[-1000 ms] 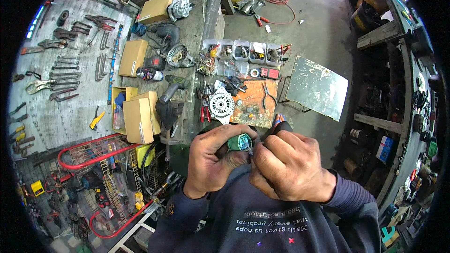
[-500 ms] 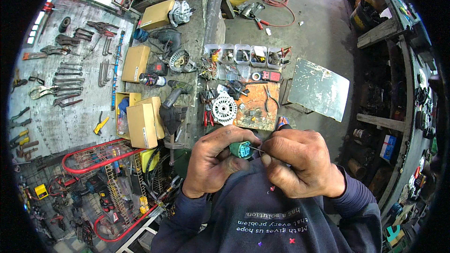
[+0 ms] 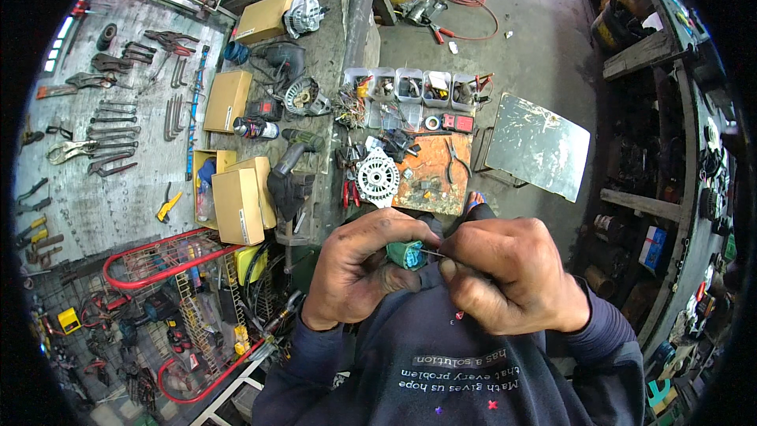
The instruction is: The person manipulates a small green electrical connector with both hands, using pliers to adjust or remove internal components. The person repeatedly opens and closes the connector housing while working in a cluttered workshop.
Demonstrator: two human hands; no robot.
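Observation:
Close to my chest, my left hand [image 3: 359,264] grips a small green plug connector [image 3: 404,254] between thumb and forefinger, its open face turned toward the right. My right hand [image 3: 509,272] is closed in a pinch on a thin metal pick [image 3: 430,252]. The pick's tip reaches the connector's face; whether it goes into a cavity is too small to tell. Beyond my hands, a silver alternator housing [image 3: 378,178] lies beside a worn wooden board [image 3: 434,172]. Black-handled pliers [image 3: 456,164] rest on that board.
Clear plastic bins [image 3: 408,85] of small parts stand past the board. Cardboard boxes [image 3: 239,205] and a heat gun [image 3: 292,162] sit to the left. A grey metal-topped stool [image 3: 538,146] is at the right, near wooden shelving [image 3: 643,203]. Hand tools hang on a panel [image 3: 158,166].
The connector has turned slightly in my left hand, and its face shows less. Both hands stay nearly in place, with the pick still at the connector.

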